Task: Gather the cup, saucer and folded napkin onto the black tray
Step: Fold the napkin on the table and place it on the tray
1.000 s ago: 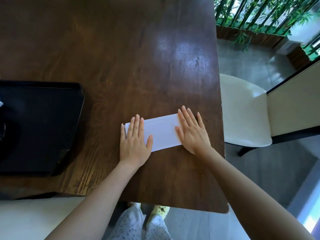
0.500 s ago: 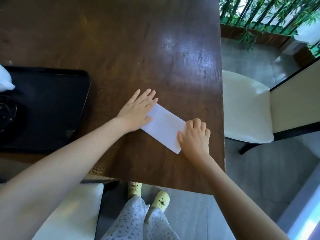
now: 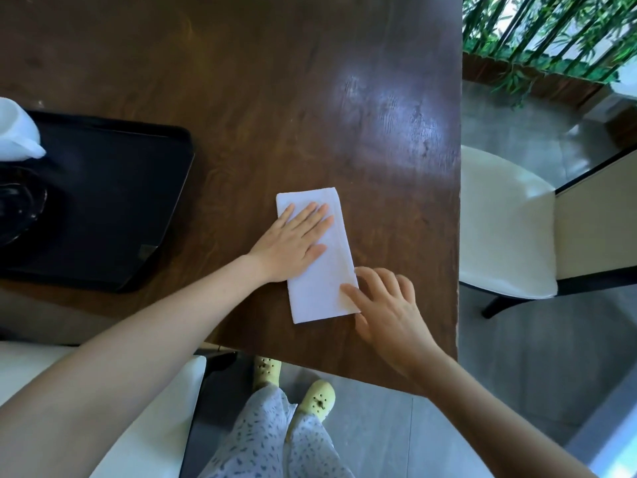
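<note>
While it lies flat on the wooden table [image 3: 241, 63] near the right edge, toward the near right corner, the folded napkin [image 3: 322, 288] is a white oblong with its long sides running roughly front to back. Left hand [image 3: 289, 243]: palm down on the napkin's far half, fingers straight and together, gripping nothing. Right hand [image 3: 386, 308]: fingers loosely curled, thumb tip on the napkin's near right corner, nothing grasped. Black tray [image 3: 113, 201]: left edge of table, well apart from the napkin.
</note>
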A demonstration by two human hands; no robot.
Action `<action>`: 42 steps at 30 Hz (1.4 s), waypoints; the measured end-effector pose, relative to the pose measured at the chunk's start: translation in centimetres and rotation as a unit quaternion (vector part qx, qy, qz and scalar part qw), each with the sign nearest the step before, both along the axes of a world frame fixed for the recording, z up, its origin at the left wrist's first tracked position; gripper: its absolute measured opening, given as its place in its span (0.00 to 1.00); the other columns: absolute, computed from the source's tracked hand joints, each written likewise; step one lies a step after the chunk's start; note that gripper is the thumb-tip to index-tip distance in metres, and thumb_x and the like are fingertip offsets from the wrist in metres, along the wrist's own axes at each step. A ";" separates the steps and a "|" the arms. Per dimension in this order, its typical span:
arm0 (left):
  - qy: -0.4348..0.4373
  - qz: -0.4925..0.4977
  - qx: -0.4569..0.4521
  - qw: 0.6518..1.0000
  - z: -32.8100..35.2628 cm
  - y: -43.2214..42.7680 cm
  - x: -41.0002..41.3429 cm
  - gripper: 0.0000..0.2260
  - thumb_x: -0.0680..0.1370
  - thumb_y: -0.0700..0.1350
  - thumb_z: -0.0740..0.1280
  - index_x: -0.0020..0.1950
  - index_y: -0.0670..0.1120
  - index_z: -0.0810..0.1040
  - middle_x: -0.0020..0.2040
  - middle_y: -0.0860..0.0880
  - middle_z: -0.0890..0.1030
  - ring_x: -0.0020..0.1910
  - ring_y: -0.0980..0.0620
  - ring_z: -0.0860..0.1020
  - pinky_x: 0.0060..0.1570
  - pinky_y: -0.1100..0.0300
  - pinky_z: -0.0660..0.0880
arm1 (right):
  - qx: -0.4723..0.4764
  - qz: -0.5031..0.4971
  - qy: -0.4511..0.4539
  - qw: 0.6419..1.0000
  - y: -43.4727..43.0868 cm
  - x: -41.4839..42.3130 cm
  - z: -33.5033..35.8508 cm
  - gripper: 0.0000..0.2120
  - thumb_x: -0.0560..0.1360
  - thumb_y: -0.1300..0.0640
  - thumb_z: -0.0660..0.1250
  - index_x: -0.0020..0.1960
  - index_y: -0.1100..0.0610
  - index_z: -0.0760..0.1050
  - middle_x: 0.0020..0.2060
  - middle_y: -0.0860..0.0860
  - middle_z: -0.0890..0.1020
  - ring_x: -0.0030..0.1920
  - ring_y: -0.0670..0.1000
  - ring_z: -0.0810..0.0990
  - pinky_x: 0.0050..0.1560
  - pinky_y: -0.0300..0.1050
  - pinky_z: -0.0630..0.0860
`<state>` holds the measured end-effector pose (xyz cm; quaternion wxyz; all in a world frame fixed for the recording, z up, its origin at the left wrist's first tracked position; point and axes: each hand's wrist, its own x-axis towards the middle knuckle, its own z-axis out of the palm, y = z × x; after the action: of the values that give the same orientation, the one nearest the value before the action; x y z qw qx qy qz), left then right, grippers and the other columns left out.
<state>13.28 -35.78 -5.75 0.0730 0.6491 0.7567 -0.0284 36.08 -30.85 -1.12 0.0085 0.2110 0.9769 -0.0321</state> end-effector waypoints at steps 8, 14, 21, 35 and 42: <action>-0.103 -0.113 0.155 0.976 1.8 -4.8 2.7 0.24 0.78 0.56 0.60 0.68 0.44 0.71 0.69 0.45 0.73 0.70 0.47 0.69 0.72 0.50 0.56 | 0.136 0.146 0.085 0.976 1.3 -0.2 -1.3 0.04 0.71 0.62 0.68 0.46 0.58 0.80 0.45 0.54 0.84 0.45 0.55 0.81 0.55 0.51 0.76; -0.057 -0.174 0.182 0.966 1.9 -9.0 3.4 0.16 0.75 0.51 0.68 0.55 0.42 0.82 0.57 0.44 0.83 0.59 0.47 0.79 0.64 0.55 0.70 | 0.124 0.200 0.117 0.965 2.4 -0.3 -1.5 0.05 0.73 0.59 0.66 0.44 0.58 0.80 0.44 0.54 0.84 0.45 0.54 0.82 0.52 0.49 0.77; -0.063 -0.178 0.256 0.948 3.0 -9.2 3.8 0.12 0.78 0.42 0.62 0.45 0.40 0.85 0.44 0.44 0.86 0.45 0.50 0.85 0.51 0.59 0.78 | 0.005 0.234 0.059 0.970 3.4 -0.4 -0.8 0.13 0.71 0.48 0.69 0.51 0.55 0.79 0.49 0.51 0.83 0.50 0.54 0.81 0.58 0.48 0.76; -0.537 0.166 0.132 0.817 8.8 -5.0 -1.7 0.14 0.76 0.58 0.61 0.47 0.50 0.81 0.43 0.57 0.83 0.50 0.58 0.80 0.47 0.71 0.75 | -0.457 -0.002 0.142 0.878 6.8 -6.0 3.5 0.03 0.76 0.58 0.65 0.48 0.54 0.78 0.41 0.40 0.81 0.44 0.41 0.80 0.44 0.34 0.77; -0.655 0.211 0.135 0.712 7.6 -3.3 -2.4 0.23 0.68 0.61 0.67 0.61 0.58 0.71 0.55 0.64 0.80 0.59 0.62 0.77 0.49 0.71 0.75 | -0.513 -0.199 0.231 0.803 6.8 -10.4 1.5 0.11 0.79 0.51 0.59 0.49 0.59 0.74 0.46 0.57 0.79 0.50 0.60 0.78 0.45 0.53 0.78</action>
<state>10.89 -39.10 1.83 0.4659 0.3313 0.6321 0.5230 25.64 -24.01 0.40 -0.1171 0.3523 0.7274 -0.5771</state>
